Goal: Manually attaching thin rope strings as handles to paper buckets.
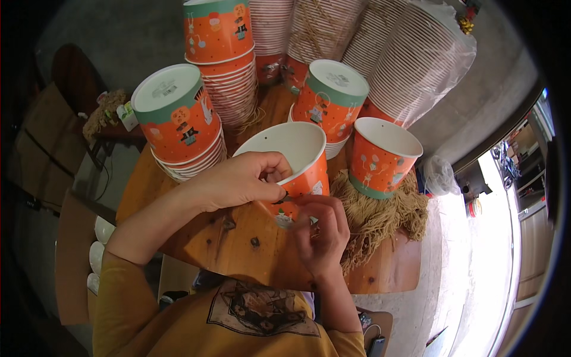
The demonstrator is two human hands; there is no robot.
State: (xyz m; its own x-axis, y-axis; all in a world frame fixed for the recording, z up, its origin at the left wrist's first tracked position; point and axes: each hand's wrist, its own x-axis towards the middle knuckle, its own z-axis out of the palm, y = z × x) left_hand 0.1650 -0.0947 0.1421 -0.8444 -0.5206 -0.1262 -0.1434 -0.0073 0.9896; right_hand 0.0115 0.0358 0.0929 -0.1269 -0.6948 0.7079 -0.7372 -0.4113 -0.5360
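Observation:
In front of me an orange paper bucket (314,178) with a white inside stands tilted, and a small dark hole shows near its far rim. My left hand (247,178) grips its near rim, fingers curled inside and thumb on the outer wall. A small dark bit shows at the thumb tip. Close to the bucket's near side is my right hand (321,232), fingers bent together and slightly blurred; what they hold, if anything, is hidden. Right of the bucket lies a heap of tan twine (386,226), with another upright orange bucket (383,157) resting on it.
Upside-down bucket stacks stand behind on the wooden table (238,250): one at left (178,119), a taller one (220,35), one behind the held bucket (330,101). Plastic-wrapped stacks (416,59) rise along the back. White round things (98,256) sit in a cardboard box at lower left.

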